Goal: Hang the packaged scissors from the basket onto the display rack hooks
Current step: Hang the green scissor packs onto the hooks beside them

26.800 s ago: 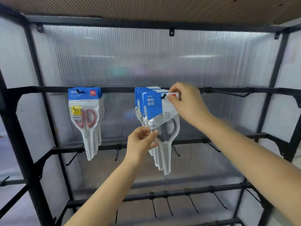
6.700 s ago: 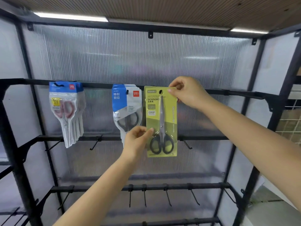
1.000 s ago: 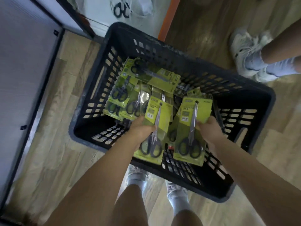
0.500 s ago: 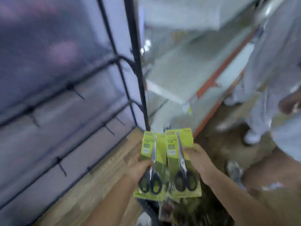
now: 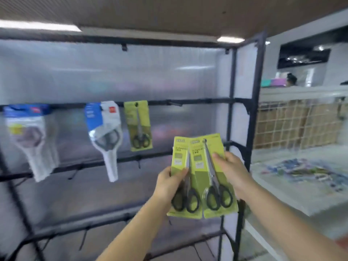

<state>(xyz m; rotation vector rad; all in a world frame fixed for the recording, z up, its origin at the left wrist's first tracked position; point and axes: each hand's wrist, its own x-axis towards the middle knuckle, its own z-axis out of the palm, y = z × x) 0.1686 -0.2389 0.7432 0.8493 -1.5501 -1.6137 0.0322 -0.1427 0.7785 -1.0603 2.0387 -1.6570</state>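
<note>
I hold two green scissors packs side by side in front of the rack's right part. My left hand (image 5: 170, 182) grips the left green pack (image 5: 183, 178); my right hand (image 5: 230, 169) grips the right green pack (image 5: 211, 170), which overlaps it. One green pack (image 5: 138, 125) hangs from the top bar (image 5: 203, 100) of the black display rack. To its left hang blue-and-white scissors packs (image 5: 104, 132), with more blue-topped packs (image 5: 28, 136) at the far left. An empty hook (image 5: 175, 103) sticks out right of the hung green pack. The basket is out of view.
Lower rack bars (image 5: 79, 166) carry several empty hooks. The rack's right post (image 5: 253, 117) stands just behind my right hand. Beyond it are a wire grid panel (image 5: 297, 125) and a white shelf (image 5: 301, 178) strewn with small packaged goods.
My view swung up from the basket on the floor to the rack. Both hands rose with the two green packs, now held at the level of the second bar.
</note>
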